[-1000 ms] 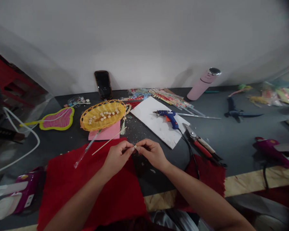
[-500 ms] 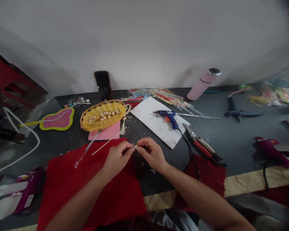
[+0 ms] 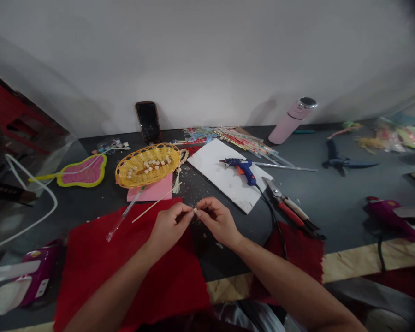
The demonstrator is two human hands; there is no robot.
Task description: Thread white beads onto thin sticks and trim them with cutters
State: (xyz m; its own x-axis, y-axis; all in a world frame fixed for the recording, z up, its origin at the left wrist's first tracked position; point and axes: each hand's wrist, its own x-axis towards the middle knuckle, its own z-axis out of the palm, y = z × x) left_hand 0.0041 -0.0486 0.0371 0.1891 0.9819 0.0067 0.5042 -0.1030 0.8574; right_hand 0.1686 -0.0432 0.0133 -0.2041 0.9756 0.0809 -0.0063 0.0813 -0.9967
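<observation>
Cream-coloured piece (image 3: 195,210) sits between left grip (image 3: 168,227) and right grip (image 3: 220,222), both pinched on it.

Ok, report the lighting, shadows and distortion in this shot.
Head view: dim, greyish light; soft shadow on the wall beside the pink bottle; wide-angle stretching toward the edges, dark upper-right corner; pale piece between left hand and right hand too small to make out.
</observation>
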